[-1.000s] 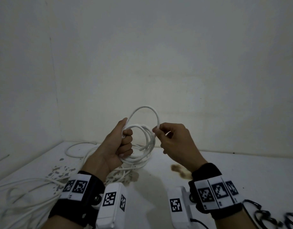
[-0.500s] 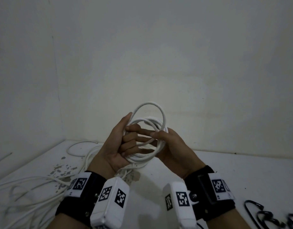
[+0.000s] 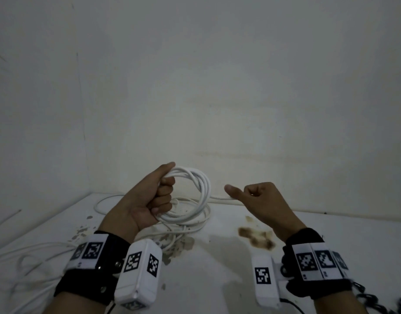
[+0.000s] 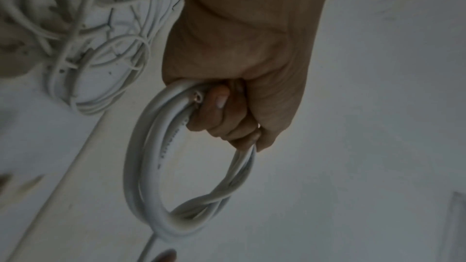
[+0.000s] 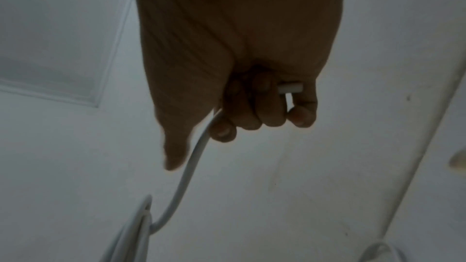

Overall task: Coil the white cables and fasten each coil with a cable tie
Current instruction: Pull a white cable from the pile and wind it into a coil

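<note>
A white cable coil [image 3: 202,189] of several loops hangs above the table, and my left hand [image 3: 164,197] grips it on its left side with the fingers curled through it. The left wrist view shows the same coil [image 4: 148,166] under my left hand [image 4: 227,111], with a cut cable end by the fingers. The free cable end [image 3: 219,198] runs right from the coil into my right hand [image 3: 256,194]. That hand is a fist with the thumb stuck out left. In the right wrist view my right hand [image 5: 254,111] holds the cable [image 5: 186,176], and its stub [image 5: 290,87] pokes out.
Loose white cables [image 3: 25,257] sprawl over the white table's [image 3: 217,279] left side and under the coil. Black cable ties [image 3: 371,301] lie at the lower right edge. A brown stain [image 3: 256,237] marks the table below my right hand. Walls close off the back and left.
My right hand has left the coil and moved right, pulling the cable end with it. The tall loop above the coil has drawn down. My left fingers have closed round the coil.
</note>
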Tool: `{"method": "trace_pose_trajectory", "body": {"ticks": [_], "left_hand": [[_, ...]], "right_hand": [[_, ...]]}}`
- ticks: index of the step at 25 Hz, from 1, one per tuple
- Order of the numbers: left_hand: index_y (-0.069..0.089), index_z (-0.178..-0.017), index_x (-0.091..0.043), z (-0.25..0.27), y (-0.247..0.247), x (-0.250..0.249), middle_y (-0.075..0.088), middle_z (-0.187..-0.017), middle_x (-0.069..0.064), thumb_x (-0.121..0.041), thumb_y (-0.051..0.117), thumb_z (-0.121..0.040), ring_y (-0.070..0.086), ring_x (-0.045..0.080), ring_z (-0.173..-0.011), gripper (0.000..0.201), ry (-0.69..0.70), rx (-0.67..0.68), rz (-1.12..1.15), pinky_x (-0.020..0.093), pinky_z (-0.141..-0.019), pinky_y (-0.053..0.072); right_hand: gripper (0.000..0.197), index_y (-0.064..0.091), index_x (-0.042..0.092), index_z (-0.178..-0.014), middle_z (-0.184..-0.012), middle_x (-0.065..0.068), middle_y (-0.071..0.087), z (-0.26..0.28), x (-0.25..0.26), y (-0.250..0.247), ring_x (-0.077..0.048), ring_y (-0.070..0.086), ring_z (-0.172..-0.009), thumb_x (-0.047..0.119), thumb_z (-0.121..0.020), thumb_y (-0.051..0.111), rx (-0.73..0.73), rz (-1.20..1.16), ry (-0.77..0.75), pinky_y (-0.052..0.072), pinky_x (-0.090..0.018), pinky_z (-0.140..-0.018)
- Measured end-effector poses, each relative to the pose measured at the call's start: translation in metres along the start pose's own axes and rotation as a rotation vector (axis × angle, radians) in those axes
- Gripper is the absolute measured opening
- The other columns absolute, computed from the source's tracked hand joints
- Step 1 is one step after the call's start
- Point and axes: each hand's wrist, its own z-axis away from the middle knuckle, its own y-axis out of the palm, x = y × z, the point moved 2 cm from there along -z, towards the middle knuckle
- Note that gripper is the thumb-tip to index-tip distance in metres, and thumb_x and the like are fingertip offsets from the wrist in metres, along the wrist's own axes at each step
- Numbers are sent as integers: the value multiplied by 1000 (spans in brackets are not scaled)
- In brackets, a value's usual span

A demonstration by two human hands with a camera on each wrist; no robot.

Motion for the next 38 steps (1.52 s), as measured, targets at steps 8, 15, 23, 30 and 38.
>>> {"method": "trace_pose_trajectory", "body": {"ticks": [8, 15, 23, 30, 38], "left_hand": [[36, -53, -23, 6, 23, 12, 18, -43, -8, -46, 52, -95, 12, 5, -30, 50, -61, 56, -238, 17, -34, 9], [44, -62, -19, 3, 39, 22, 18, -50, -8, -47, 58, -92, 14, 6, -36, 44, -93, 48, -296, 19, -34, 17], [41, -61, -20, -1, 38, 25, 18, -51, -9, -44, 59, -94, 15, 6, -36, 44, -102, -25, -295, 18, -34, 19], [40, -60, -20, -1, 38, 26, 17, -49, -10, -44, 56, -95, 14, 6, -34, 45, -109, -34, -213, 18, -32, 17], [35, -63, -19, -13, 0, 9, 20, -35, -9, -37, 40, -103, 16, 5, -22, 44, -71, -141, 138, 15, -24, 16]], "right_hand": [[41, 68, 17, -103, -83, -9, 76, 7, 26, 31, -24, 73, -77, 55, -87, 64, 305, -115, -130, 57, -39, -74], [25, 62, 11, -84, -57, -4, 61, 3, 15, 23, -18, 53, -50, 32, -87, 75, 163, -64, -179, 47, -31, -50], [27, 53, 10, -81, -60, 4, 40, 1, 9, 30, -10, 34, -56, 30, -92, 67, 105, 60, -254, 30, -26, -57], [38, 55, 6, -82, -57, 8, 41, -1, 10, 30, -10, 35, -54, 40, -90, 70, 108, -15, -199, 30, -27, -55], [27, 55, 41, -116, -74, 1, 63, 8, 10, -11, -15, 56, -55, 19, -101, 55, 369, 101, -56, 51, -29, -59]]}}
